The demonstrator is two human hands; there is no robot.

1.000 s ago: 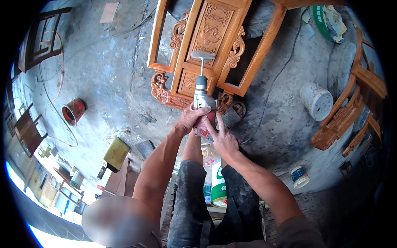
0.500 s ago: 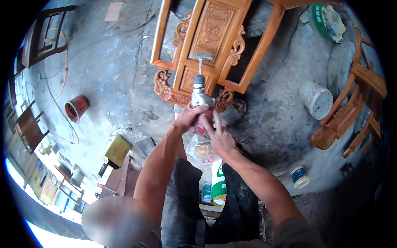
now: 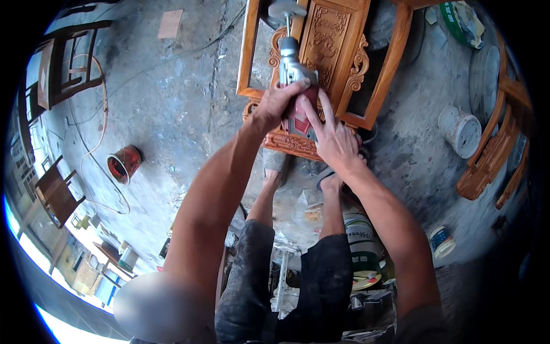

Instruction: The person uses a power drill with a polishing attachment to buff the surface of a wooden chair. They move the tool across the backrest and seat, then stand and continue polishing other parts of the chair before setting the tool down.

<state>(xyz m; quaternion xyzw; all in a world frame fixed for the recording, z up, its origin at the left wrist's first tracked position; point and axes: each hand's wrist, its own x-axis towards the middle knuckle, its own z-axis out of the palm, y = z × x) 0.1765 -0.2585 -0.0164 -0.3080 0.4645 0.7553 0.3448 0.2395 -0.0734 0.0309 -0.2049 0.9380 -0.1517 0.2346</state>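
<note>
A power drill (image 3: 300,73) with a silver front and a red rear body is held in both my hands, its shaft pointing away from me. A round disc (image 3: 287,8) sits on the end of the shaft. My left hand (image 3: 277,106) wraps round the drill's body, thumb across its top. My right hand (image 3: 337,140) grips the rear body from the right, two fingers stretched along it; its thumb is hidden. Beneath lies an orange-brown carved wooden chair back (image 3: 327,43). The disc is over its left upper part; I cannot tell whether they touch.
A red-stained bucket (image 3: 124,164) lies at left. To the right are a whitish bucket (image 3: 460,133), a small tub (image 3: 442,242) and another wooden chair (image 3: 492,152). Dark chair frames (image 3: 71,63) stand far left. A hose (image 3: 104,109) and a cable cross the floor. Green-and-white bucket (image 3: 364,246) beside my leg.
The drill has moved farther from me, its disc passing from the lower part of the carved panel to the upper left. Both hands keep hold. The whole view has shifted, showing my feet.
</note>
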